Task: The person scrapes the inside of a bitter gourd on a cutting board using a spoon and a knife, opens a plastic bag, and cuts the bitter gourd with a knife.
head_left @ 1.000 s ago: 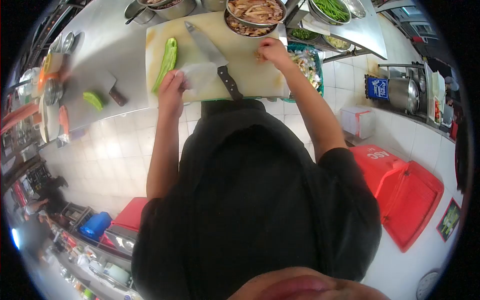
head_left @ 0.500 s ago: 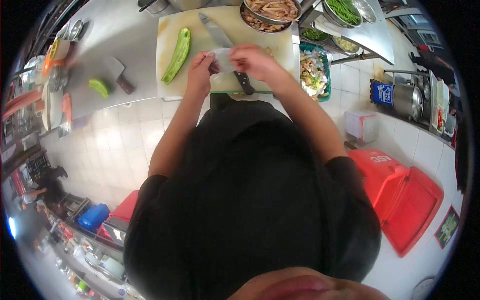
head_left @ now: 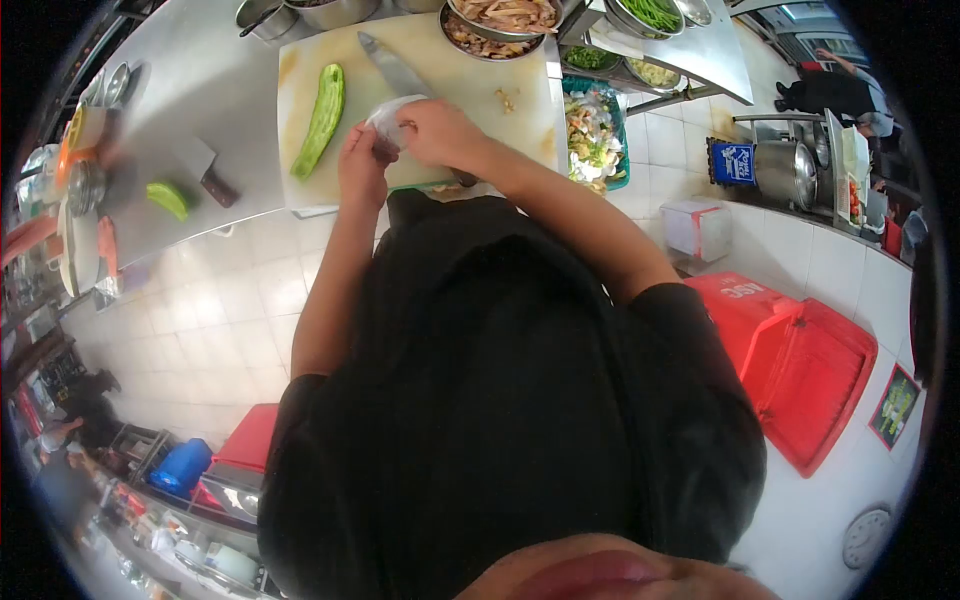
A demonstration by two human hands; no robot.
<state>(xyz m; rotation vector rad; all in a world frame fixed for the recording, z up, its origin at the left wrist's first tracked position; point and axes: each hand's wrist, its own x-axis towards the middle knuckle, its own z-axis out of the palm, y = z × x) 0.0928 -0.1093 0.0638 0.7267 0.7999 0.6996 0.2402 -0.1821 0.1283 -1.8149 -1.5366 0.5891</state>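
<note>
My left hand [head_left: 366, 158] is closed on a thin, whitish translucent bag [head_left: 392, 118] above the cutting board [head_left: 490, 140]. Against the same bag, my right hand [head_left: 436, 132] has its fingers pinched together. Beneath the hands lies a large knife [head_left: 392, 66], its handle mostly hidden. A long green vegetable [head_left: 322, 122] rests on the board's left side. Small brown bits [head_left: 505, 99] are on the right part of the board.
Bowls of sliced meat [head_left: 508, 14] stand at the board's back right. A cleaver [head_left: 219, 188] and a green piece [head_left: 167, 199] lie on the steel table. A green basket of scraps [head_left: 598, 135] is at the right, a red bin [head_left: 790, 360] lower right.
My right hand has left the brown bits on the board and come over to the bag beside my left hand. The view has shifted. A person now shows at the far upper right.
</note>
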